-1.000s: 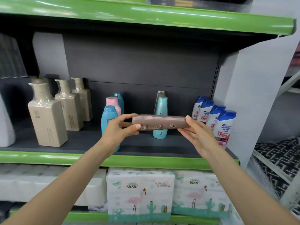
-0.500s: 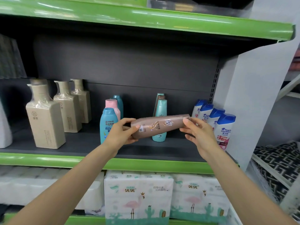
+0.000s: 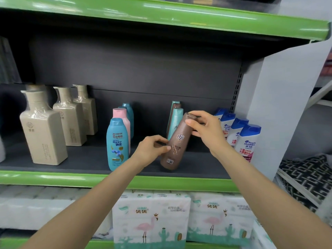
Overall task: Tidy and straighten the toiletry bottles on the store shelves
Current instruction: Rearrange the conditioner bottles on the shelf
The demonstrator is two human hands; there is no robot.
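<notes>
I hold a brown bottle [image 3: 177,144] tilted with its top leaning right, its wide lower end near the dark shelf [image 3: 86,159]. My left hand [image 3: 151,148] pinches its lower body from the left. My right hand [image 3: 202,128] grips its narrow top. Just behind it stand a teal bottle [image 3: 177,119] and another brown one. A blue Rejoice bottle [image 3: 116,144] stands to the left with a pink bottle [image 3: 122,115] behind it. White bottles with blue caps [image 3: 248,141] stand in a row at the right.
Three beige square pump bottles [image 3: 43,130] stand at the shelf's left. A green shelf lip [image 3: 53,177] runs along the front and another green shelf [image 3: 161,15] hangs overhead. Tissue packs [image 3: 152,218] fill the shelf below. A white side panel [image 3: 280,105] bounds the right.
The brown bottle has swung from lying level between my hands to nearly upright. My right hand rose with the top; my left lowered the base towards the shelf.
</notes>
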